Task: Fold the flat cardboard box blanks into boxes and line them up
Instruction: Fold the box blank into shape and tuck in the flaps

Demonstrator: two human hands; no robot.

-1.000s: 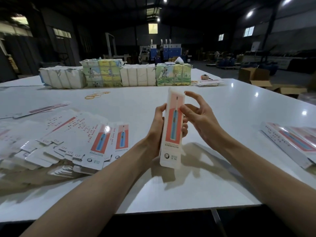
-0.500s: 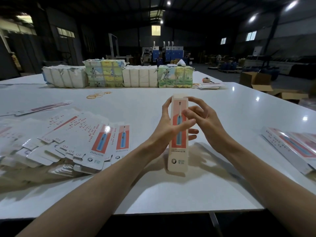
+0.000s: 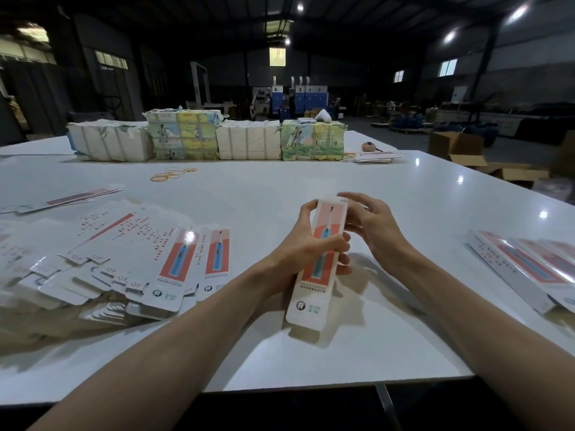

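A long white box (image 3: 311, 303) printed with a red panel and a blue toothbrush stands tilted over the white table (image 3: 280, 194), its lower end near the table top. My left hand (image 3: 306, 244) grips its middle, thumb across the printed face. My right hand (image 3: 370, 225) curls round the box's upper right side, fingertips at the top end. A fanned pile of flat blanks (image 3: 124, 259) lies to the left. Folded boxes (image 3: 529, 265) lie side by side at the right edge.
Wrapped bundles of stock (image 3: 205, 140) stand in a row at the far side, with rubber bands (image 3: 172, 175) in front and a few flat blanks (image 3: 373, 157) at the far right. More flat blanks (image 3: 65, 199) lie far left. Open brown cartons (image 3: 460, 150) sit on the floor beyond.
The box has come lower and tilted its top away from me. My left thumb has wrapped over its face, and my right hand has closed in on the upper end.
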